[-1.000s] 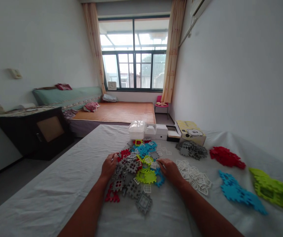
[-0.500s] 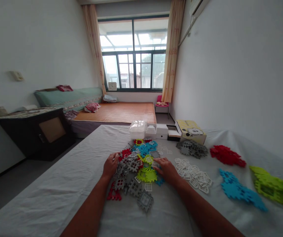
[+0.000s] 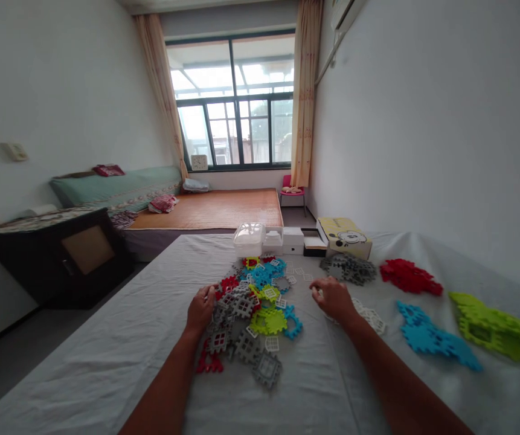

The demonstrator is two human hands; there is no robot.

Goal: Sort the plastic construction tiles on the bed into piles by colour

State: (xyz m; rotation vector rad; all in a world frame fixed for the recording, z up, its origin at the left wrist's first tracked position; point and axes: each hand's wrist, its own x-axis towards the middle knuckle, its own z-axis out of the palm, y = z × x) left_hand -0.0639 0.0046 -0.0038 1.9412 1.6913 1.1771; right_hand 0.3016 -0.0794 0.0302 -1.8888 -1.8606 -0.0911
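The mixed pile of plastic puzzle tiles (image 3: 250,314) lies mid-tabletop (image 3: 105,356); the left hand (image 3: 200,309) rests loosely curled on its left edge; the right hand (image 3: 333,298), fingers curled, sits over the white tiles (image 3: 371,317) right of the pile; I cannot tell if it holds one.

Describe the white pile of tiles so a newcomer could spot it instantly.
On the grey-clothed table, look right of the central mixed-colour heap of plastic tiles. The right hand rests over the pile of small white plastic window tiles. It is the only all-white pile; its neighbours are grey, red, blue, green.
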